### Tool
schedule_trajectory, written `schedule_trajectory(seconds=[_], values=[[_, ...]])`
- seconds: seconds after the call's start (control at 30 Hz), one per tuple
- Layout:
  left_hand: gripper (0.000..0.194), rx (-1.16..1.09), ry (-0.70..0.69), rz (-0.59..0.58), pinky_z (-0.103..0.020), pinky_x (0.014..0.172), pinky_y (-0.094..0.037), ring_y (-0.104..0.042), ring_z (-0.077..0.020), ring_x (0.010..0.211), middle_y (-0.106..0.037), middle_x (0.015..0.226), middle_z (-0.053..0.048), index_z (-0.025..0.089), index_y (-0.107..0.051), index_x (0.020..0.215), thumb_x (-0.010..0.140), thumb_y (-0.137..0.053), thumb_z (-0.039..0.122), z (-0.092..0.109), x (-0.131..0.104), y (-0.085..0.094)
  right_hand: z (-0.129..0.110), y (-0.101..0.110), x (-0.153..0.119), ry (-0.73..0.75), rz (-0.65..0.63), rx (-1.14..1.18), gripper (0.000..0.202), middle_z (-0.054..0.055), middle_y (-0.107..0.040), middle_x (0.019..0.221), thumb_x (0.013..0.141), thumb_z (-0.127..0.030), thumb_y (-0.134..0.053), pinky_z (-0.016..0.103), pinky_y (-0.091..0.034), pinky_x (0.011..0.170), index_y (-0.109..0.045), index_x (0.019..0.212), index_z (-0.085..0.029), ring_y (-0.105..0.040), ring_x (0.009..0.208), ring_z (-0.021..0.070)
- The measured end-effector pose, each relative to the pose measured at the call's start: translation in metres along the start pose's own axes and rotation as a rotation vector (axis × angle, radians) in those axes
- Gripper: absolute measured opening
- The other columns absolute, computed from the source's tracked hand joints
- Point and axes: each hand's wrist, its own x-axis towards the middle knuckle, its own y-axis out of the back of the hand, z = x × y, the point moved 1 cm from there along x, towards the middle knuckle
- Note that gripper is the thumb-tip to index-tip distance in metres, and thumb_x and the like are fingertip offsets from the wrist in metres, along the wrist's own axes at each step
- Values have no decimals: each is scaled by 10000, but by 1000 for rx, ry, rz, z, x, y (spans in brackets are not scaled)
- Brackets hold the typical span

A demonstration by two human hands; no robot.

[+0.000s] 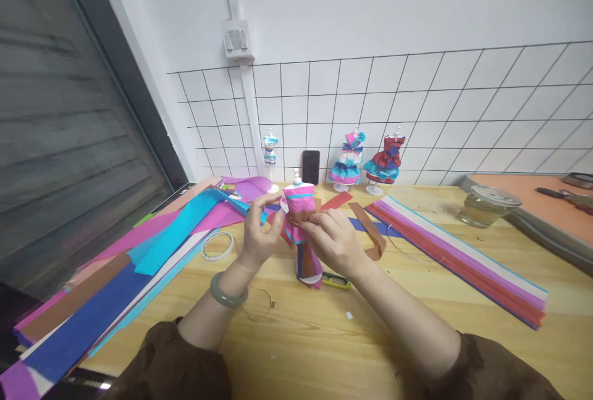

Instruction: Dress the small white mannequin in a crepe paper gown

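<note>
A small white dress-form mannequin (297,179) stands in front of me, dressed in pink crepe paper with a thin blue band and brown paper (301,215) at the waist. My right hand (334,238) pinches the brown paper against the waist. On the other side, my left hand (262,230) is beside the bodice, thumb and fingers apart. A small pale loop shows by its fingertips; I cannot make out what it is. Below the waist hangs a skirt part (308,264) in blue, brown and purple. A yellow-green cutter (336,281) lies just behind my right wrist.
Crepe paper strips (171,236) pile up on the left, and a striped bundle (463,264) lies on the right. A white tape ring (217,245) is near my left hand. Dressed mannequins (347,162), a phone (311,167) and a lidded cup (486,207) stand farther back.
</note>
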Motion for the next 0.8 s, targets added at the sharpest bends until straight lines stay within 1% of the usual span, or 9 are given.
schedule_trajectory(seconds=[0.03, 0.1, 0.2, 0.33, 0.57, 0.67, 0.8], values=[[269, 70, -82, -18, -440, 957, -463, -575, -217, 1091, -614, 1114, -97, 190, -527, 1077, 817, -598, 185, 3, -4, 1, -1, 1, 0, -3, -6, 8, 103, 67, -646, 815, 863, -101, -553, 318, -356, 597, -615, 919, -162, -463, 695, 171], [305, 175, -208, -61, -462, 970, -451, -560, -231, 1111, -608, 1121, -101, 188, -523, 1065, 779, -622, 149, 7, -11, 1, -2, 2, 1, -9, -5, 27, 117, 75, -649, 829, 870, -115, -550, 320, -357, 592, -610, 960, -159, -471, 700, 174], [399, 222, -293, -127, -485, 995, -438, -539, -247, 1154, -588, 1169, -122, 185, -488, 1137, 763, -611, 123, 10, -18, -2, -3, 5, 3, -10, 0, 68, 138, 86, -646, 847, 877, -130, -547, 319, -362, 586, -597, 1004, -154, -508, 733, 181], [421, 235, -301, -147, -480, 1003, -448, -531, -249, 1178, -579, 1181, -125, 194, -467, 1157, 764, -589, 108, 11, -23, -7, -4, 7, 5, -2, -8, 101, 107, 85, -638, 827, 872, -131, -558, 319, -377, 598, -594, 970, -151, -536, 762, 184], [300, 270, -271, -82, -465, 997, -459, -492, -253, 1238, -511, 1285, -144, 196, -490, 1050, 785, -589, 97, 18, -23, -8, -1, 11, 6, -2, -26, 99, 95, 77, -628, 815, 868, -130, -561, 313, -369, 595, -615, 944, -149, -507, 728, 172], [232, 302, -307, -82, -454, 981, -467, -494, -254, 1232, -499, 1297, -129, 201, -531, 999, 797, -576, 98, 21, -22, -9, 0, 13, 6, 6, -15, 110, 105, 75, -623, 823, 869, -130, -557, 311, -361, 589, -621, 950, -148, -500, 724, 170], [262, 345, -359, -99, -472, 974, -454, -496, -262, 1213, -512, 1262, -118, 215, -574, 1024, 793, -572, 91, 23, -19, -10, 0, 15, 6, 21, -36, 90, 99, 77, -629, 836, 872, -131, -552, 317, -363, 594, -623, 936, -154, -480, 713, 172]])
